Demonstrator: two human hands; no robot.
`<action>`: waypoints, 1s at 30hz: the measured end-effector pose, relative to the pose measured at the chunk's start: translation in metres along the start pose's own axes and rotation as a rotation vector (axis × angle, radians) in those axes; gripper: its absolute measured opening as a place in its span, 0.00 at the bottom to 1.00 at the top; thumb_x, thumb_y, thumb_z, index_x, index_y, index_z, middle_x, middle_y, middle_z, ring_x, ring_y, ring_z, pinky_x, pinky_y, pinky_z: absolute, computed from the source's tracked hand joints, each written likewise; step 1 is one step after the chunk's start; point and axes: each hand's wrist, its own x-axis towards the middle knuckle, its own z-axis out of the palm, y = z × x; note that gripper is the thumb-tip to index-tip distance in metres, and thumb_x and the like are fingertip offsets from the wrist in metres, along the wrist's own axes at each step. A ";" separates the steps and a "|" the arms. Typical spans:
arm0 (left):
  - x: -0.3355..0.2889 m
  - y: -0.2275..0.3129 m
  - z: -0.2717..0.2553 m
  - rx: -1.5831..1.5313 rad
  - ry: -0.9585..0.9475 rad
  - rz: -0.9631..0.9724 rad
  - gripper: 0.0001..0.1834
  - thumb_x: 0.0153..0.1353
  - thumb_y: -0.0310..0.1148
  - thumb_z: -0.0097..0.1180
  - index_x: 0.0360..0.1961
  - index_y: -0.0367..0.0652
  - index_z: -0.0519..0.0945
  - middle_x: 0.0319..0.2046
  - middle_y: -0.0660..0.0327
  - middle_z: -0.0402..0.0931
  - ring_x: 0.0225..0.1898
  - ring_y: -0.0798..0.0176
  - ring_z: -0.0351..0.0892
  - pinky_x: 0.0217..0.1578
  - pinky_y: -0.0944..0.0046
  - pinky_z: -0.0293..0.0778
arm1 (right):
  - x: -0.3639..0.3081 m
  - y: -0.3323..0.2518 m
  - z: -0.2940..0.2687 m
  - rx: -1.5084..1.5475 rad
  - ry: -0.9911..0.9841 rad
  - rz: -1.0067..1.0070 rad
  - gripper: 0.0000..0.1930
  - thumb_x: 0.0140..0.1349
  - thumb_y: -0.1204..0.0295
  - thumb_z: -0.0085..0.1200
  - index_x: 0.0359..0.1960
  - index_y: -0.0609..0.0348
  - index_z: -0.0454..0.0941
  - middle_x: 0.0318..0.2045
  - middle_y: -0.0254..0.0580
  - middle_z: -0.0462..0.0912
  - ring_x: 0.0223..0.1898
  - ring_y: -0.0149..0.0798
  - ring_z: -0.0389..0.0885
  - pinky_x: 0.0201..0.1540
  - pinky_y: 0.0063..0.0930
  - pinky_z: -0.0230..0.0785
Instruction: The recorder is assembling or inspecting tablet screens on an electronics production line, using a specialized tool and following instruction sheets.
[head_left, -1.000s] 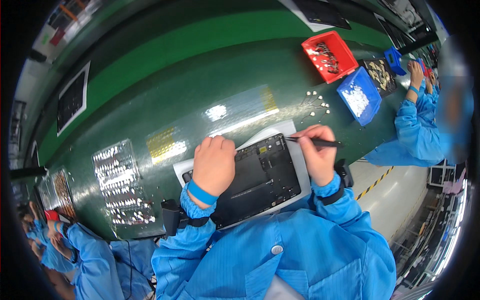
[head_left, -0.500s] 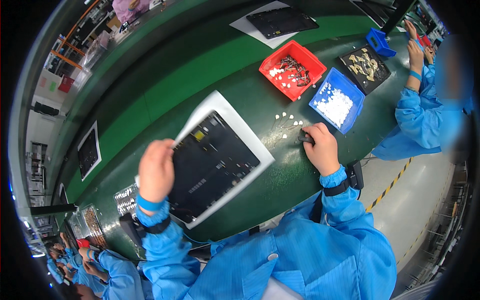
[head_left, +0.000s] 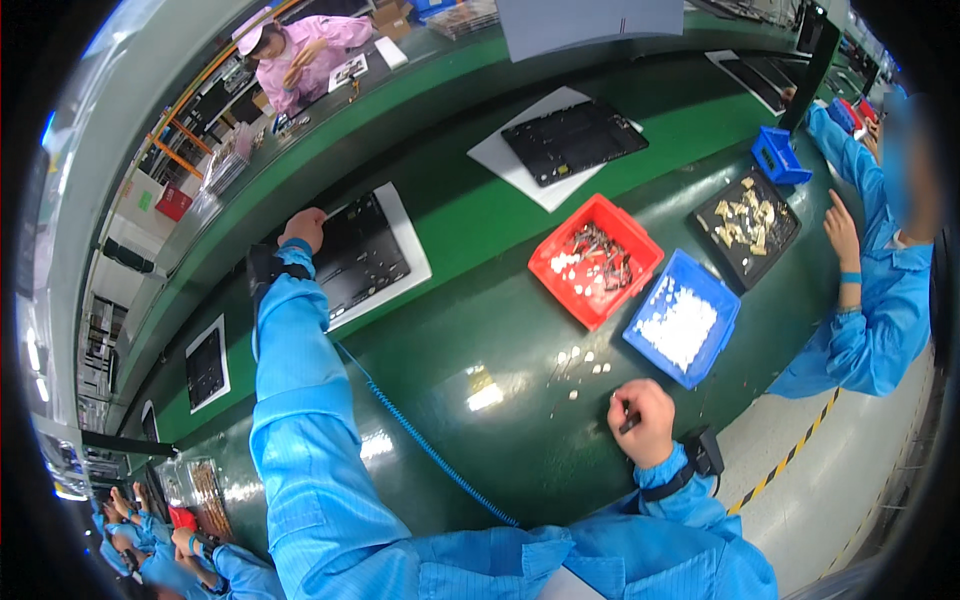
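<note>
My left hand (head_left: 303,230) is stretched far out, its fingers curled at the left edge of a black flat device panel (head_left: 358,250). That panel lies over a white sheet (head_left: 413,240) on the green belt; the hand hides its near corner. My right hand (head_left: 645,418) rests low over the table, closed around a short black tool (head_left: 629,422) whose kind I cannot make out. Beyond this hand lie several small white pieces (head_left: 590,357), some with thin dark stems. A blue bin (head_left: 638,358) of white bits stands close to it.
A red bin (head_left: 647,243) of dark and white scraps and a black tray (head_left: 706,232) of yellowish pieces stand at the right. Another black panel (head_left: 575,140) lies farther back. A coiled blue cord (head_left: 420,440) crosses the table. Co-workers sit right, left and across.
My left hand has carried the black panel and white sheet away from me onto the green belt. My right hand keeps the black tool. The view has tilted toward the far side.
</note>
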 end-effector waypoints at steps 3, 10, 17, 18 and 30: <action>0.015 0.042 0.018 -0.001 0.173 -0.043 0.18 0.48 0.27 0.47 0.40 0.57 0.77 0.41 0.60 0.73 0.48 0.52 0.69 0.48 0.53 0.66 | 0.003 -0.003 0.001 0.015 -0.042 -0.055 0.08 0.40 0.80 0.56 0.23 0.60 0.71 0.21 0.43 0.75 0.20 0.41 0.74 0.19 0.28 0.65; 0.029 0.229 0.056 -0.302 0.322 0.934 0.20 0.45 0.22 0.46 0.44 0.44 0.73 0.48 0.56 0.69 0.51 0.48 0.64 0.52 0.55 0.62 | 0.002 -0.004 -0.001 0.039 -0.117 -0.002 0.09 0.40 0.81 0.56 0.25 0.60 0.72 0.22 0.43 0.76 0.22 0.42 0.76 0.22 0.28 0.68; 0.005 0.237 0.053 -0.219 0.222 0.907 0.11 0.42 0.25 0.48 0.31 0.42 0.74 0.36 0.56 0.71 0.45 0.49 0.66 0.51 0.53 0.62 | 0.006 -0.004 -0.005 0.077 -0.170 0.004 0.08 0.39 0.80 0.56 0.24 0.60 0.73 0.22 0.43 0.76 0.22 0.42 0.76 0.23 0.28 0.69; 0.002 0.234 0.052 -0.136 0.355 0.958 0.09 0.41 0.26 0.49 0.28 0.41 0.74 0.34 0.55 0.70 0.44 0.50 0.67 0.50 0.52 0.62 | 0.006 -0.004 -0.005 0.078 -0.168 0.007 0.08 0.39 0.80 0.56 0.24 0.60 0.73 0.22 0.43 0.76 0.22 0.42 0.76 0.23 0.28 0.69; 0.074 0.260 0.054 -0.284 -0.007 0.030 0.22 0.51 0.50 0.51 0.40 0.44 0.74 0.42 0.47 0.73 0.46 0.42 0.70 0.43 0.48 0.68 | 0.007 0.000 -0.007 0.086 -0.144 -0.014 0.08 0.40 0.80 0.56 0.25 0.60 0.73 0.22 0.42 0.75 0.23 0.41 0.76 0.24 0.29 0.70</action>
